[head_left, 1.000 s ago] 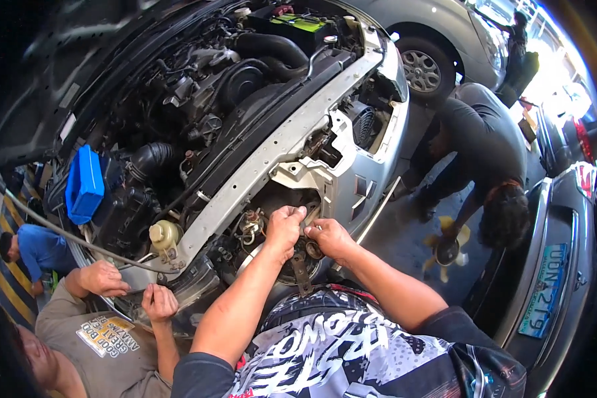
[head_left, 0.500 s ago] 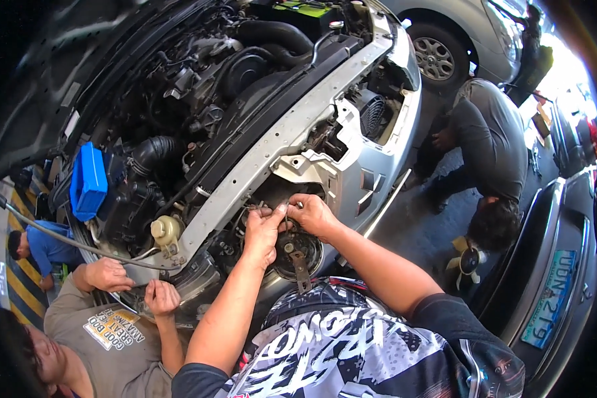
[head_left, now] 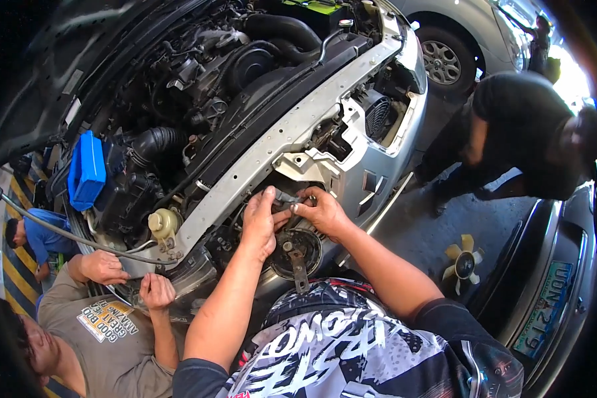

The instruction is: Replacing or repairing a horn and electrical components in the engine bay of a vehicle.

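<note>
From where I'm running this, my right hand [head_left: 322, 213] has its thumb and fingers pinched on a small grey piece [head_left: 286, 197], right around the middle of the frame, inside the gap in the car's front end. My left hand [head_left: 259, 222] is right beside it with the fingers bunched in narrow, but tbh I can't tell whether it's actually gripping the piece or just touching it. Just below my hands there's a round black part [head_left: 314, 249] with a metal bracket [head_left: 300, 270] on it. The pale metal crossbar [head_left: 265, 158] runs diagonally above, and a yellowish reservoir [head_left: 164, 224] sits by its lower left end. Blue plastic frame [head_left: 86, 172] is over at the left, a fan [head_left: 465, 263] lies on the floor at lower right, and a co-worker in a tan shirt [head_left: 123, 345] is at lower left, both hands up near the bumper area.
</note>
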{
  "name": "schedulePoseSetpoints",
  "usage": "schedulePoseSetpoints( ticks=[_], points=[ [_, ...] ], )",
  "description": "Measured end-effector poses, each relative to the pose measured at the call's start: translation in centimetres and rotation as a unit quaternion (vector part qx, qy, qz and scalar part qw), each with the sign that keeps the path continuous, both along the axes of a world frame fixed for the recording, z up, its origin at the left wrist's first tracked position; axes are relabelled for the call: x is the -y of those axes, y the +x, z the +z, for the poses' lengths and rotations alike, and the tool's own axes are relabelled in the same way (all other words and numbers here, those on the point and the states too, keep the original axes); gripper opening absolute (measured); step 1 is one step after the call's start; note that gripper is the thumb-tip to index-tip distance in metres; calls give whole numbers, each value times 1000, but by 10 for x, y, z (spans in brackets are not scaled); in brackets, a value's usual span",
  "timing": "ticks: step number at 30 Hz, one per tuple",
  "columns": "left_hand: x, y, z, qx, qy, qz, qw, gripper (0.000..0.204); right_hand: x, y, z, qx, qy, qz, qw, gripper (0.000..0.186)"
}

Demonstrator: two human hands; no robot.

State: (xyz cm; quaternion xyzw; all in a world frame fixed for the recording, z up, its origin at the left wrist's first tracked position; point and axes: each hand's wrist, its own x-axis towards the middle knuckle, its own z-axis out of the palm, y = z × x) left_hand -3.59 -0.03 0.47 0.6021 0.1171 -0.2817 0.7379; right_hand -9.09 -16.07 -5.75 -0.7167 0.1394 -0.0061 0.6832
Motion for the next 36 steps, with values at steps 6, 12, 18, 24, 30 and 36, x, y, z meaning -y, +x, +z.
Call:
schedulePoseSetpoints(
  ticks=[6, 12, 18, 24, 30, 36],
  points=[
    [-7, -28, 4, 174, -47, -40, 983, 64, 20, -4, 33, -131, 294, 16, 947, 45],
    [-6, -30, 7, 282, -8, -149, 948, 58, 17, -14, 62, -123, 289, 77, 946, 34],
    [-4, -9, 9, -39, 83, -143, 986, 36, 13, -25, 33, -13, 48, 14, 999, 33],
    [8, 8, -2, -8, 100, -266, 959, 37, 7, -30, 27, -35, 32, -8, 999, 33],
    [19, -11, -13, 92, 64, -97, 989, 44, -3, -33, 29, -37, 38, -52, 997, 31],
    [32, -22, -21, 226, 114, -99, 962, 29, 8, -36, 29, -104, 71, -28, 992, 25]
  ],
)
